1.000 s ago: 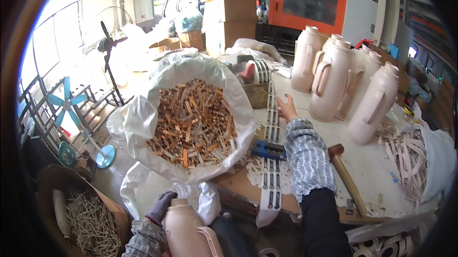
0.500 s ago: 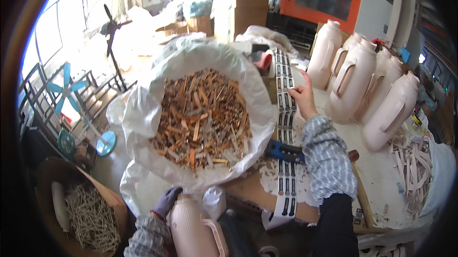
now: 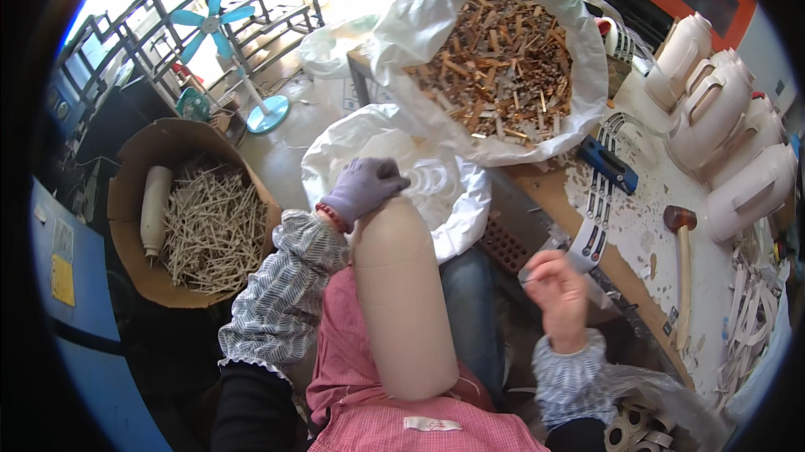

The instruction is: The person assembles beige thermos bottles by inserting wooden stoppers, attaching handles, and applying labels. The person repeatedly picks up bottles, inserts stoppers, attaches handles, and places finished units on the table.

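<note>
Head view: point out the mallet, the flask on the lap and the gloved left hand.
Mallet [image 3: 683, 277], head view: handle.
Flask [image 3: 404, 303], head view: body's middle.
Left hand [image 3: 365, 185], head view: its back.

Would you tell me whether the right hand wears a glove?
No, the right hand is bare; the left hand wears a purple glove.

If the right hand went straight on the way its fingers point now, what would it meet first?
Probably the near edge of the worktable, just ahead of the right hand; depth is unclear, so it might pass above and meet the large white bag instead.
</note>
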`<state>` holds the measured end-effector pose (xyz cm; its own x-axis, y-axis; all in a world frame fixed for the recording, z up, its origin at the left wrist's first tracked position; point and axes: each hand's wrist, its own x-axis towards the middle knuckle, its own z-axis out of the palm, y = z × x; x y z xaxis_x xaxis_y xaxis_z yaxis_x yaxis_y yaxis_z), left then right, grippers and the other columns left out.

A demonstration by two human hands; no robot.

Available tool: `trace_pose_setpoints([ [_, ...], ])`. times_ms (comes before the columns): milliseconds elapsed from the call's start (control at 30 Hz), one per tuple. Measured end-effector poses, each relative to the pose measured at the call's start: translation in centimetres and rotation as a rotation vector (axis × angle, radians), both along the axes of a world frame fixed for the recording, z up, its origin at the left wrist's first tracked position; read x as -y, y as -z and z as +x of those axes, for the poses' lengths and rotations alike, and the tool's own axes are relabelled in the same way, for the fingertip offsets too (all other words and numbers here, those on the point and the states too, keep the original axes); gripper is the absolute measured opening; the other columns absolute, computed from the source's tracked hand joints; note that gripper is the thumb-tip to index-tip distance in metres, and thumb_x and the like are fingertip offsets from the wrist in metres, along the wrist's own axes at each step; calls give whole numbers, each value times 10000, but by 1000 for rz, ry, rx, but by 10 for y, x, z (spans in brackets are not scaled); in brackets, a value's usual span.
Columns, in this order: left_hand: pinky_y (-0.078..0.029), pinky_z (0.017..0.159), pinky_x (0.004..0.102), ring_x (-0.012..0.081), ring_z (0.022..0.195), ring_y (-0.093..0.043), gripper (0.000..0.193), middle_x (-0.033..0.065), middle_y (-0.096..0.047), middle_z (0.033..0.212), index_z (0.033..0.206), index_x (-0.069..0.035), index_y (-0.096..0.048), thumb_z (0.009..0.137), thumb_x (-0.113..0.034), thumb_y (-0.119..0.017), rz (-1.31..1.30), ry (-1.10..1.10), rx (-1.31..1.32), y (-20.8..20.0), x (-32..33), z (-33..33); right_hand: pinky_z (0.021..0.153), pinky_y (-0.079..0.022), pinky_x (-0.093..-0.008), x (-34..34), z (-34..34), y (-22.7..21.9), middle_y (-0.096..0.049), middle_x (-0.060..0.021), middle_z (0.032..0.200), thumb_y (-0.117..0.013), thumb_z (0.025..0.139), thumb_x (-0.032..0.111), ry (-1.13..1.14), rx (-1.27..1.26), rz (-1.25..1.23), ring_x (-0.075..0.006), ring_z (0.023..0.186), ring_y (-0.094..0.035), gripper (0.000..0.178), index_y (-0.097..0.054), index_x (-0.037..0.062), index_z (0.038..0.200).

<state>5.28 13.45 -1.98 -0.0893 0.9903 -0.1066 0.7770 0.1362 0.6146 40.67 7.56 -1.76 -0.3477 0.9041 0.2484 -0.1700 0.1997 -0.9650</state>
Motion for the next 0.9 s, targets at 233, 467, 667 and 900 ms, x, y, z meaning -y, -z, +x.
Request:
trace_pose_setpoints([
  [233, -467, 954, 339, 205, 1044, -615, 445, 91, -668, 1105, 1155, -73, -651, 796, -305, -775, 59, 143, 533, -41, 75, -21, 829, -403, -215, 63, -105, 35, -531, -13, 1177, -698, 865, 68, -270, -279, -453, -45, 908, -513, 47, -660, 55, 888],
  [467, -311, 1132, 398, 281, 1395, -303, 699, 112, -252, 1523, 1324, -106, -553, 708, -239, -857, 158, 189, 913, 4, 130, -54, 955, -368, -282, 79, -143, 43, -517, -36, 1211, -730, 833, 114, -168, -61, -355, -123, 1074, -474, 80, -670, 63, 849],
  [667, -347, 1109, 395, 286, 1372, -339, 710, 119, -255, 1513, 1311, -79, -551, 694, -246, -862, 276, 153, 884, 28, 125, -40, 1021, -315, -321, 78, -152, 39, -477, -49, 1217, -705, 843, 122, -70, 76, -223, -145, 1160, -416, 78, -663, 57, 832],
  [900, -383, 1076, 426, 390, 1327, -398, 605, 239, -316, 1458, 1270, -160, -609, 736, -346, -823, 328, 148, 534, 31, 122, -21, 1012, -312, -314, 80, -150, 41, -453, -58, 1183, -730, 817, 138, -6, 76, -252, -166, 1149, -397, 108, -664, 53, 815],
])
